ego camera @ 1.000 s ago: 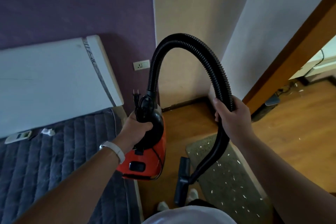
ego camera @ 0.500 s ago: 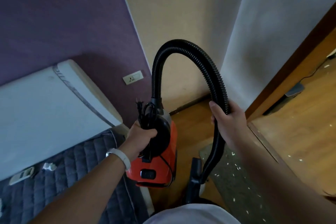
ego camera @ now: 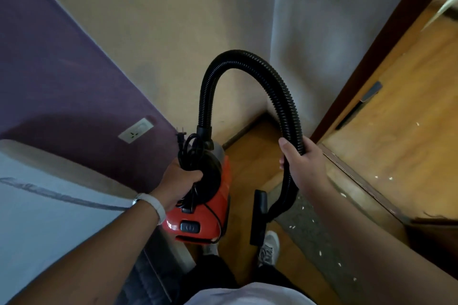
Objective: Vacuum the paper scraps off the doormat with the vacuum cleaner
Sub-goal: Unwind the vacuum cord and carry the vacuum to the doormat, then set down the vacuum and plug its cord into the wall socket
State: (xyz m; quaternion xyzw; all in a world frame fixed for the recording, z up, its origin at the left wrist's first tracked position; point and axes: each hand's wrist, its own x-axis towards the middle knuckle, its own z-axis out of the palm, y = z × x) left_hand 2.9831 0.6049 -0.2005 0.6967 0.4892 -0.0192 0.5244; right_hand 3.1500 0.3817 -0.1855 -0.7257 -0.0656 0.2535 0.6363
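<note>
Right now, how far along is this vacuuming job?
Done: the vacuum cleaner is picked up, the left hand gripping its handle and the bundled cord, the right hand gripping the hose. In hand: carrying it, nozzle hanging beside the doormat. Left: nearly everything; the plug is loose, not in the wall socket, and paper scraps lie all over the mat.

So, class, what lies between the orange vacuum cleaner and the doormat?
In the head view, the black nozzle hangs between the vacuum cleaner and the doormat, with wooden floor and a shoe below it.
</note>
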